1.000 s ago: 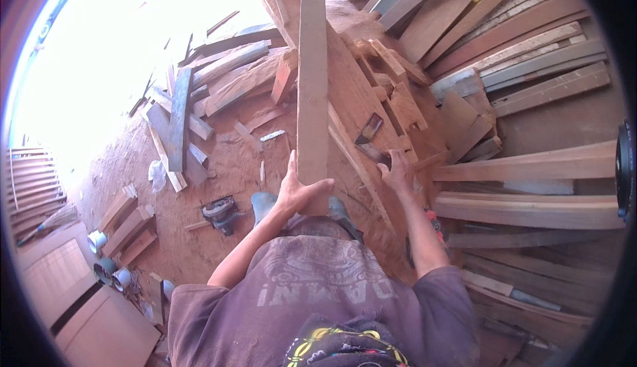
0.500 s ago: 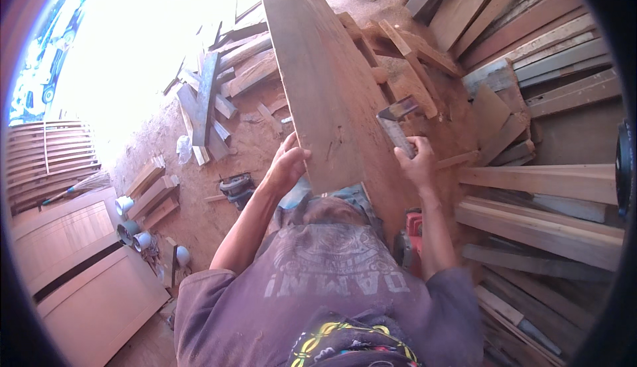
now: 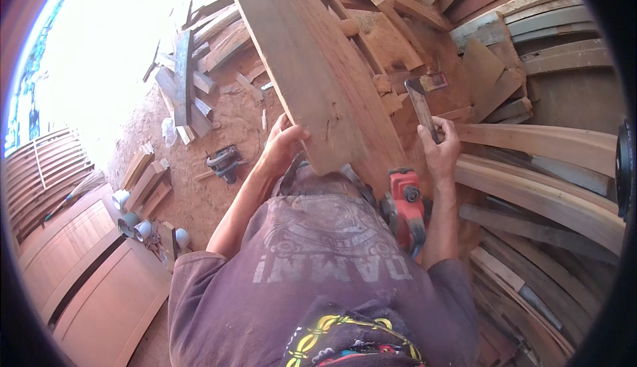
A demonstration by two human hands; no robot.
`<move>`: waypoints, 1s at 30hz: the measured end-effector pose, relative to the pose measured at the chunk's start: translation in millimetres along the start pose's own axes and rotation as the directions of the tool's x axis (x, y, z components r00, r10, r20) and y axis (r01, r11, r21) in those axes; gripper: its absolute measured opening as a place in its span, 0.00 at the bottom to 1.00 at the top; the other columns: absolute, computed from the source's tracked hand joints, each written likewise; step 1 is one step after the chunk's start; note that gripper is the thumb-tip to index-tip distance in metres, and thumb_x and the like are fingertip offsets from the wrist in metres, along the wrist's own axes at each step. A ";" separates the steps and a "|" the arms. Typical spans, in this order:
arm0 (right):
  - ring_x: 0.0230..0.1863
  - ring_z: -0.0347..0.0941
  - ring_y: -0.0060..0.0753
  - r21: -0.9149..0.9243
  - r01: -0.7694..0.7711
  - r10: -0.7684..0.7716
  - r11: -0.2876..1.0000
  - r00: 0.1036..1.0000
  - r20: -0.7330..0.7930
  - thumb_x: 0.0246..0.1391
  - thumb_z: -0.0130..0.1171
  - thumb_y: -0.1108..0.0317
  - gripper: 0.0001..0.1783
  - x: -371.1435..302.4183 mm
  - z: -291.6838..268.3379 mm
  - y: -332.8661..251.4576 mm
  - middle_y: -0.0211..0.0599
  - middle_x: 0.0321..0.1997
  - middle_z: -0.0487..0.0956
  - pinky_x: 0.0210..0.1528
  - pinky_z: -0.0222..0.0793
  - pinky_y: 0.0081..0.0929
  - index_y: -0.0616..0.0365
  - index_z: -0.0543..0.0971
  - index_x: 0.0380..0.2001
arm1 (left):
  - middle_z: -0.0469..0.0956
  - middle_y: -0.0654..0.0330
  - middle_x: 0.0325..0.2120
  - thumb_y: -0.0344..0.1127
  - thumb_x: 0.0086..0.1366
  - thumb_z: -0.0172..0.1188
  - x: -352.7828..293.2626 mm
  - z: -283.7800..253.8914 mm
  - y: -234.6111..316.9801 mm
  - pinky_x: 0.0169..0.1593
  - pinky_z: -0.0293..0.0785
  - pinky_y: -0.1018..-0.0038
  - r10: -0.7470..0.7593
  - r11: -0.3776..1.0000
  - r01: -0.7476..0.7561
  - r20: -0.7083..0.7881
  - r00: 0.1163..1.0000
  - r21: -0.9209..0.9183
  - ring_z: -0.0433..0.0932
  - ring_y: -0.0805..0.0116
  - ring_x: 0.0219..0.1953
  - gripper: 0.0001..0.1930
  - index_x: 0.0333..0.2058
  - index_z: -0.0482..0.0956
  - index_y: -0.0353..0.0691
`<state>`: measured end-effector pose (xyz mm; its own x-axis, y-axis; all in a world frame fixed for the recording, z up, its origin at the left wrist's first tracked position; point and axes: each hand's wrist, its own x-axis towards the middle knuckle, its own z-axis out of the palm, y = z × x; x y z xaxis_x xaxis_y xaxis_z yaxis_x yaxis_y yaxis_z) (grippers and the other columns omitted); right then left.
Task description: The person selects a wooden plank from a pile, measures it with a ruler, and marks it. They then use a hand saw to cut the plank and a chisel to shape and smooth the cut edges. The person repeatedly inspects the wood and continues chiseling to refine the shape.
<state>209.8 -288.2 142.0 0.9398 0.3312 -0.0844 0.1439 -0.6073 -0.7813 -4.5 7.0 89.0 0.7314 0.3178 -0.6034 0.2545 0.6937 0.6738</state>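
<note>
A long, wide wooden board [image 3: 298, 68] stretches away from my body, its near end close to my waist. My left hand [image 3: 282, 147] grips its left edge near that end, thumb on the upper face. Against the board's right side shows a reddish wood surface [image 3: 375, 128]. Off to the right, my right hand [image 3: 441, 155] is closed around an L-shaped try square [image 3: 421, 105], held up and apart from the board. Its short arm points right. Below that hand, beside my right forearm, sits a red and black power planer [image 3: 405, 198].
A dark power tool [image 3: 224, 161] lies on the sawdust-covered ground at left. Offcuts [image 3: 184, 75] are heaped beyond it. Long timbers [image 3: 537, 188] are stacked along the right. Wooden panels [image 3: 116, 307] and small pots [image 3: 127, 224] stand at lower left.
My right hand has moved right with the try square, away from the board. The view has shifted, so more of the red planer shows. My left hand keeps its hold on the board.
</note>
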 end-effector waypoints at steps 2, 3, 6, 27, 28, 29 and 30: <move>0.42 0.75 0.22 0.044 -0.017 0.017 0.999 1.000 0.004 0.57 0.74 0.64 0.18 2.2 -1.7 -3.7 0.30 0.41 0.81 0.48 0.73 0.27 0.64 0.84 0.45 | 0.77 0.46 0.55 0.37 0.54 0.71 -7.2 15.0 15.1 0.62 0.76 0.59 0.024 0.977 -0.003 -0.099 0.995 0.211 0.79 0.56 0.57 0.42 0.64 0.63 0.28; 0.42 0.75 0.21 0.023 0.000 0.000 1.000 1.000 0.003 0.58 0.73 0.64 0.17 3.8 -3.0 -5.7 0.30 0.41 0.81 0.48 0.72 0.26 0.64 0.83 0.45 | 0.77 0.45 0.55 0.40 0.53 0.74 -10.8 28.1 21.5 0.61 0.77 0.59 0.054 0.947 -0.010 -0.130 0.990 0.322 0.80 0.55 0.56 0.43 0.63 0.63 0.27; 0.41 0.74 0.20 0.041 0.032 -0.033 0.999 0.999 0.013 0.59 0.72 0.67 0.17 10.1 0.0 -10.2 0.28 0.41 0.80 0.46 0.72 0.24 0.65 0.83 0.47 | 0.79 0.42 0.53 0.53 0.51 0.83 -6.2 48.9 11.8 0.60 0.79 0.57 0.190 0.793 -0.012 -0.228 0.955 0.609 0.83 0.50 0.53 0.49 0.60 0.64 0.28; 0.50 0.80 0.49 -0.034 0.793 -0.691 0.608 0.550 0.468 0.47 0.77 0.58 0.25 31.3 98.5 -153.5 0.39 0.48 0.81 0.53 0.77 0.45 0.55 0.85 0.48 | 0.84 0.57 0.38 0.53 0.81 0.53 -0.5 -13.7 85.4 0.49 0.83 0.66 0.175 0.977 -0.186 -0.101 0.979 -0.108 0.86 0.63 0.41 0.23 0.51 0.76 0.34; 0.51 0.80 0.50 -0.063 0.844 -0.762 0.532 0.511 0.397 0.47 0.77 0.55 0.26 41.6 100.6 -158.3 0.40 0.49 0.81 0.54 0.77 0.46 0.54 0.85 0.48 | 0.84 0.58 0.35 0.52 0.81 0.53 3.1 -32.0 87.5 0.48 0.84 0.67 0.223 0.965 -0.239 -0.144 0.964 -0.107 0.87 0.63 0.39 0.22 0.50 0.76 0.34; 0.55 0.79 0.48 -0.187 0.816 -0.764 0.547 0.578 0.288 0.47 0.79 0.53 0.29 48.4 94.3 -166.1 0.38 0.52 0.81 0.57 0.75 0.46 0.55 0.85 0.50 | 0.83 0.58 0.34 0.51 0.82 0.53 6.0 -49.4 90.7 0.48 0.84 0.66 0.242 0.957 -0.267 -0.193 0.951 -0.111 0.87 0.62 0.39 0.22 0.50 0.76 0.34; 0.54 0.79 0.48 -0.217 0.759 -0.728 0.613 0.650 0.218 0.48 0.79 0.54 0.28 59.7 98.0 -155.5 0.39 0.52 0.82 0.57 0.75 0.46 0.56 0.85 0.50 | 0.82 0.59 0.32 0.50 0.82 0.53 10.2 -65.1 94.5 0.48 0.84 0.65 0.260 0.949 -0.294 -0.242 0.935 -0.113 0.87 0.62 0.39 0.21 0.49 0.76 0.33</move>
<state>213.2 -103.2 197.8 0.4386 0.8149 0.3789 0.8693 -0.2777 -0.4090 -14.2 117.9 118.7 0.5969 0.6340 -0.4917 -0.0444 0.6381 0.7687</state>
